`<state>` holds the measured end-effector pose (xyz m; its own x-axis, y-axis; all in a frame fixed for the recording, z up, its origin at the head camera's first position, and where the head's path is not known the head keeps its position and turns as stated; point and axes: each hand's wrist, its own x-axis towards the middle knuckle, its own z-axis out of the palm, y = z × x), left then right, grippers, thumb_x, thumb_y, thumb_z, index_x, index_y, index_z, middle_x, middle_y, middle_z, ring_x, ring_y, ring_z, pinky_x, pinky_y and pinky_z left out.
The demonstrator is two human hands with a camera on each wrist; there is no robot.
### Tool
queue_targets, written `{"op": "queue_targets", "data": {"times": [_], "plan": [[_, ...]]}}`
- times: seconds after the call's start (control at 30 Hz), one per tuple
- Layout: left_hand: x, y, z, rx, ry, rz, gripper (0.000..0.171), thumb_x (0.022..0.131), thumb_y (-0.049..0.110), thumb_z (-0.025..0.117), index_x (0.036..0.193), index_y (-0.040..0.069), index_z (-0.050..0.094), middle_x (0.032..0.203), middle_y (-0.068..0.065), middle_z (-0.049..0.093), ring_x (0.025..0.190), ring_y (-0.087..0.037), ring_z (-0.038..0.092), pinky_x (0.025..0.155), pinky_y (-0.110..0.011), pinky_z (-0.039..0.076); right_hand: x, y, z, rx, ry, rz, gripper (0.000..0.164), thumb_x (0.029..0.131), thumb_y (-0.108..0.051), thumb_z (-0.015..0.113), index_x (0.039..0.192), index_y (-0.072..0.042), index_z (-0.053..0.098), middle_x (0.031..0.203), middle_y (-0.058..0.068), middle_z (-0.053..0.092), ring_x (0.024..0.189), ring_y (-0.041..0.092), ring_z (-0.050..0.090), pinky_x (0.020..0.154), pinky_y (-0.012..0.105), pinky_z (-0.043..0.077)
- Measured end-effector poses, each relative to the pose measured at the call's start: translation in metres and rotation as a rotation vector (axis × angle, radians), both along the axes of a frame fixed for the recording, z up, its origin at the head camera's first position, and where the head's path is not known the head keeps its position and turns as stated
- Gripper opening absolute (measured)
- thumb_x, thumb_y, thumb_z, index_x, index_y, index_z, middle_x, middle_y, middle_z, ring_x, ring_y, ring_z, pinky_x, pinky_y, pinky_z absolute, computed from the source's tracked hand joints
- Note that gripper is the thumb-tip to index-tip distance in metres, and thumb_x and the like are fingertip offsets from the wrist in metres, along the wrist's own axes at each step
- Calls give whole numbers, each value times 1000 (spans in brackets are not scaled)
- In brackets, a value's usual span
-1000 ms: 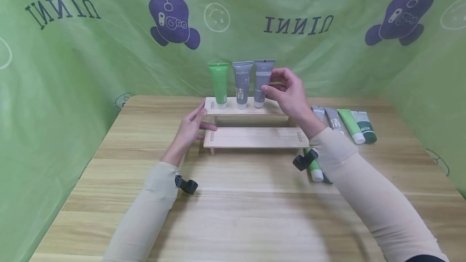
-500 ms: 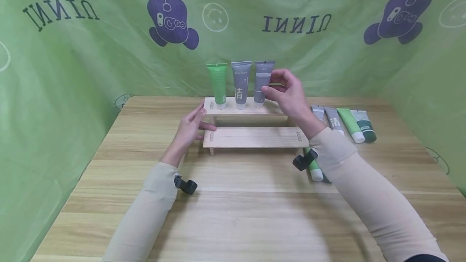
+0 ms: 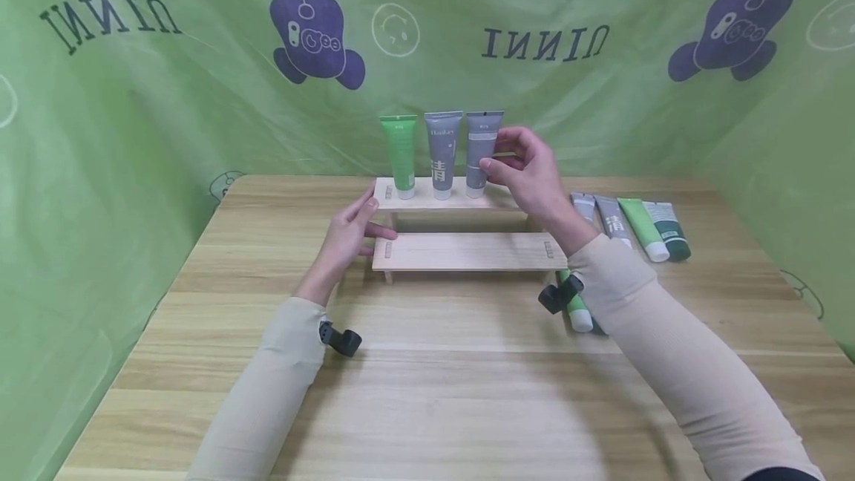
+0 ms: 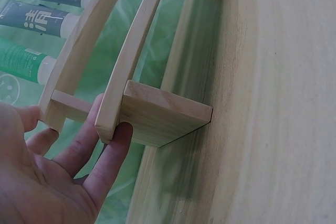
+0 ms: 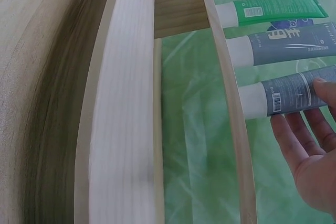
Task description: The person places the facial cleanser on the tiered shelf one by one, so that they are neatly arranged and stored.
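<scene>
1. Head view: done, judging by the layout, on the two-tier wooden rack (image 3: 467,252): green squeeze tube (image 3: 401,158) and lettered grey tube (image 3: 443,151), both upright, cap down, on the upper tier (image 3: 504,200), from its left end toward its middle.
2. Nearly done, at a guess: pale-banded grey tube (image 3: 479,147), upright right of that pair on the rack's upper tier, cap seemingly touching the wood, not yet released.
3. Right hand (image 3: 534,173): partly closed, pinching the pale-banded grey tube between thumb and fingers.
4. Left hand (image 3: 347,236): curled about the rack's left end, touching both tiers, probably for steadying.
5. Apparently left: lying right of the rack, side by side, small grey tube (image 3: 584,205), second lettered tube (image 3: 611,218), light-green tube (image 3: 643,230) and dark-green tube (image 3: 669,231).
6. Also left, by the rack's front right corner: white-capped green tube (image 3: 578,312), plus a dark object (image 3: 600,329), mostly hidden behind the sleeve (image 3: 668,340); cannot tell what.
7. As containers, only tubes: capped wherever a cap shows, contents impossible to see.
</scene>
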<state>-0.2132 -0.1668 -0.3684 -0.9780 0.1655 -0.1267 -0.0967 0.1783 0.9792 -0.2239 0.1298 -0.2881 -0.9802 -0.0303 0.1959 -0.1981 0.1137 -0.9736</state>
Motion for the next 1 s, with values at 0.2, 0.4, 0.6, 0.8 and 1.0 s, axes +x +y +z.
{"op": "queue_targets", "data": {"times": [0.2, 0.4, 0.6, 0.8, 1.0], "plan": [[0, 0, -1, -6, 3, -4, 51, 105, 52, 42, 154, 46, 31, 95, -14, 75, 97, -26, 72, 85, -49, 59, 1, 0, -1, 5, 4, 2, 44, 92, 5, 69, 132, -2, 53, 126, 16, 62, 111, 28, 64, 90, 34, 58], [1, 0, 0, -11, 2, 0, 50, 105, 53, 42, 153, 48, 31, 95, -14, 75, 98, -26, 72, 86, -49, 58, 1, 1, 0, 19, -2, 1, 43, 93, 3, 69, 133, -2, 53, 127, 17, 61, 111, 29, 64, 92, 40, 57], [0, 0, 0, -7, -2, -3, 51, 105, 54, 43, 154, 48, 31, 97, -14, 75, 99, -26, 71, 87, -49, 58, 3, 1, 1, 40, -5, -5, 43, 93, 2, 68, 133, -3, 53, 125, 18, 62, 109, 29, 65, 89, 42, 58], [0, -1, -1, 2, 7, -7, 51, 105, 52, 42, 155, 47, 30, 96, -14, 75, 97, -26, 72, 85, -48, 59, 5, -1, 2, 61, -2, -16, 42, 94, 1, 68, 133, -3, 53, 124, 17, 63, 108, 29, 66, 88, 44, 59], [1, -1, 0, -4, 5, -3, 49, 105, 52, 42, 153, 49, 31, 96, -14, 75, 97, -25, 72, 85, -48, 59, 6, -2, 3, 81, -1, -22, 42, 94, 0, 69, 133, -4, 53, 124, 16, 63, 107, 27, 67, 83, 43, 60]]}}
